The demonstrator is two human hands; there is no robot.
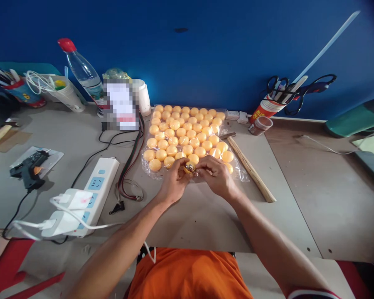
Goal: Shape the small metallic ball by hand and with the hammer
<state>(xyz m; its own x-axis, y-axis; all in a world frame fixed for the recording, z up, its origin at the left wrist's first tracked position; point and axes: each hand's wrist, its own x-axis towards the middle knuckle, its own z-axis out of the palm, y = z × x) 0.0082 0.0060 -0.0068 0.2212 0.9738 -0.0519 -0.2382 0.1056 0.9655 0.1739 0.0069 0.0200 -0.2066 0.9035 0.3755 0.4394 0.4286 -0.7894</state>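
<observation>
Ball bag (pixel 242 176) at hands' 12 o'clock. Right hand (pixel 217 175) close beside left; can't tell its pinch. Left hand (pixel 175 180) clamped on shiny metal piece (pixel 190 167), bag's 6 o'clock edge. Slack fingers could drop it.

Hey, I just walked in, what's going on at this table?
A person is handling a small shiny piece: the left hand holds it, with the right hand close against it. Its details are too small to tell. They are working at the near side of a clear bag of orange balls on the table. A hammer lies at the right.
</observation>
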